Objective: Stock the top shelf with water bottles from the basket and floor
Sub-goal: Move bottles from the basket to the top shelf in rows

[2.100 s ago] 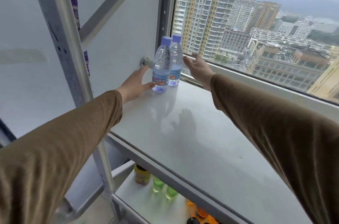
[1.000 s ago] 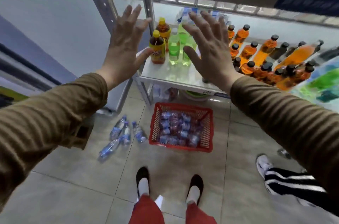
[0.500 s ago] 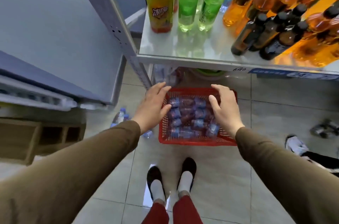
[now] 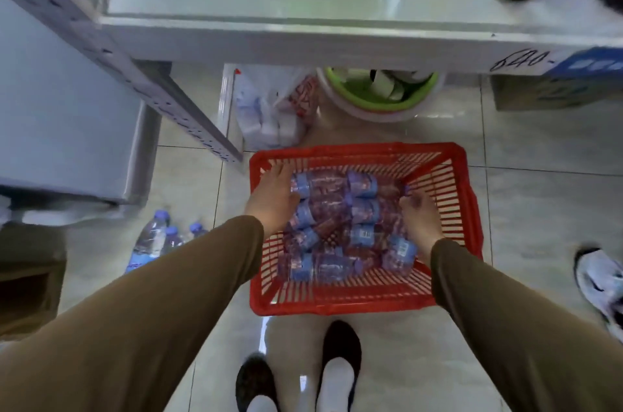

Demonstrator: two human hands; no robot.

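Head view looks straight down into a red slatted plastic basket [image 4: 364, 297] on glossy pale floor tiles [image 4: 526, 206]. It holds a heap of clear water bottles [image 4: 340, 226] with blue labels, lying on their sides. The left hand [image 4: 273, 200] lies on the heap's left edge, fingers together and curved over a bottle; whether it grips is unclear. The right hand [image 4: 419, 216] rests at the heap's right side, fingers curled downward among the bottles, its grasp hidden. More bottles on the floor [image 4: 153, 243] lie left of the basket, beside the left sleeve [image 4: 161, 303]. A smooth white shelf edge [image 4: 303, 44] crosses above.
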